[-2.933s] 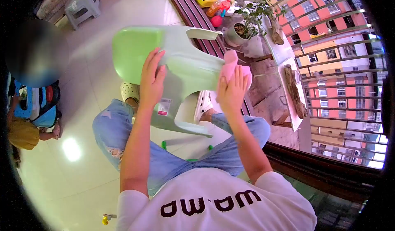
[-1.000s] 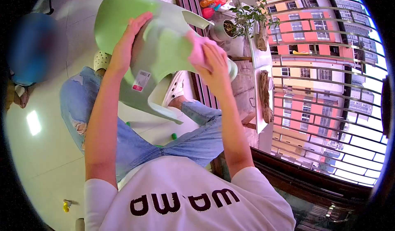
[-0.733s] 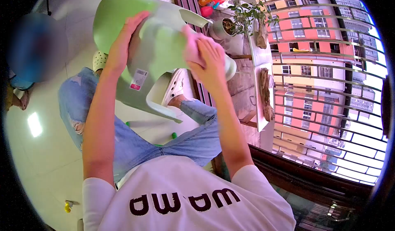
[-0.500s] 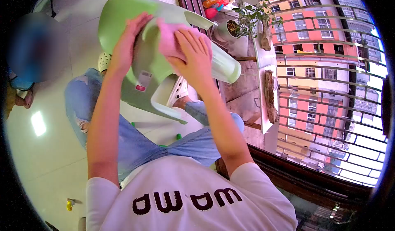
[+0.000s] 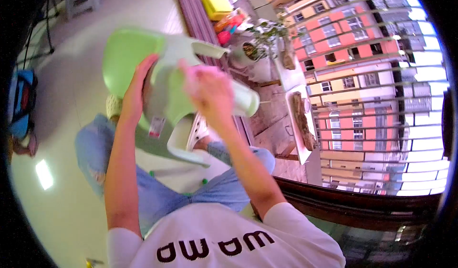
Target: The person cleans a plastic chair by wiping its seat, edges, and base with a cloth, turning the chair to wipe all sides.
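Note:
A light green plastic chair [image 5: 126, 60] is tipped over in front of me, its legs pointing toward the right and toward me. A small label [image 5: 156, 126] is stuck to it. My left hand [image 5: 137, 89] grips the chair beside the backrest, with the fingers partly hidden. My right hand [image 5: 212, 94], smeared by motion, is closed on a pink cloth [image 5: 191, 77] against the chair's underside near the legs. Most of the cloth is covered by the hand or blurred.
My jeans-covered legs [image 5: 162, 189] are spread around the chair. A potted plant [image 5: 250, 51], a yellow box [image 5: 216, 6] and a driftwood piece [image 5: 301, 120] stand to the right by the barred window [image 5: 372, 101]. Another person's foot [image 5: 29, 144] shows at left.
My right hand has gone from lying spread over the cloth to bunching it up. The view has shifted, so the chair appears lower and further left. My left hand stays on the chair.

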Demonstrator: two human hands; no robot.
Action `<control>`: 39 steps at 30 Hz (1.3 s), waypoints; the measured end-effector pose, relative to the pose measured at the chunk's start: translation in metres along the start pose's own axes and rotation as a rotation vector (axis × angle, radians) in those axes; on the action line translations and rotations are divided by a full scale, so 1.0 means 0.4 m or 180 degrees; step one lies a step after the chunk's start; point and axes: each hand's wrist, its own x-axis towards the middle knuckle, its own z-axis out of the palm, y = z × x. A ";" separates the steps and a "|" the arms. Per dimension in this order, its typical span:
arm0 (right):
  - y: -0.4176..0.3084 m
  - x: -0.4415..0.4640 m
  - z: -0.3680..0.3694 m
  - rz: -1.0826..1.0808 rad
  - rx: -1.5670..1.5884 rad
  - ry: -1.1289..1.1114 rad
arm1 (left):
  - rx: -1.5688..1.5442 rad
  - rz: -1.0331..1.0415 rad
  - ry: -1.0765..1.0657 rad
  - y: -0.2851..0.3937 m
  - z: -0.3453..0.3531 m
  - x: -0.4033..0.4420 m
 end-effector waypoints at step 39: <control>0.001 -0.077 -0.056 0.0574 0.0736 0.0315 | -0.0508 -0.0235 -0.0282 0.010 0.130 -0.114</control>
